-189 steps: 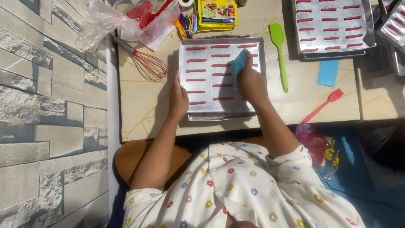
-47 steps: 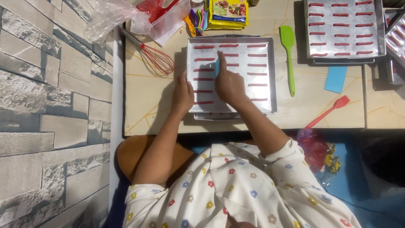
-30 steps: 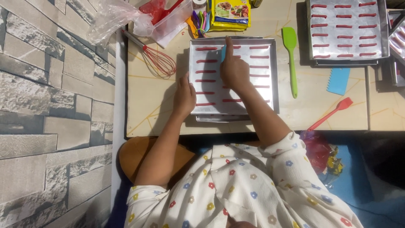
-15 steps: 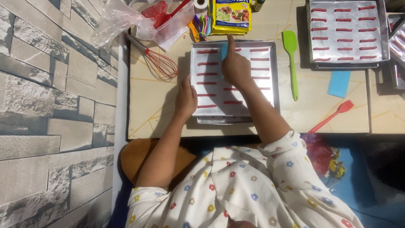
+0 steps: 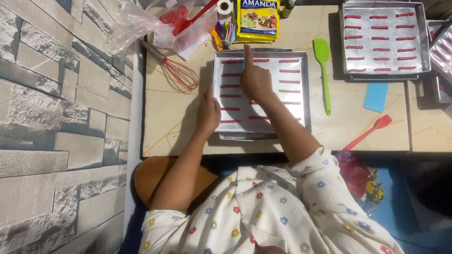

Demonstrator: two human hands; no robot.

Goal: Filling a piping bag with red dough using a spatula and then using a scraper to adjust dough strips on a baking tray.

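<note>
Our left hand [image 5: 208, 113] lies flat on the baking tray's [image 5: 305, 89] left edge; tray sits mid-table. Right hand [image 5: 255, 81] pinches a small blue scraper [image 5: 244, 66] over soft red strips [image 5: 230, 85]. Strips prob squishy, so touch lightly; hold tray by rims.

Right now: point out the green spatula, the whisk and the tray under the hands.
green spatula [image 5: 322, 70], head view, on the handle below the blade.
whisk [image 5: 181, 75], head view, on the red wire loops.
tray [image 5: 292, 110], head view, on bare lining at the right side.
</note>
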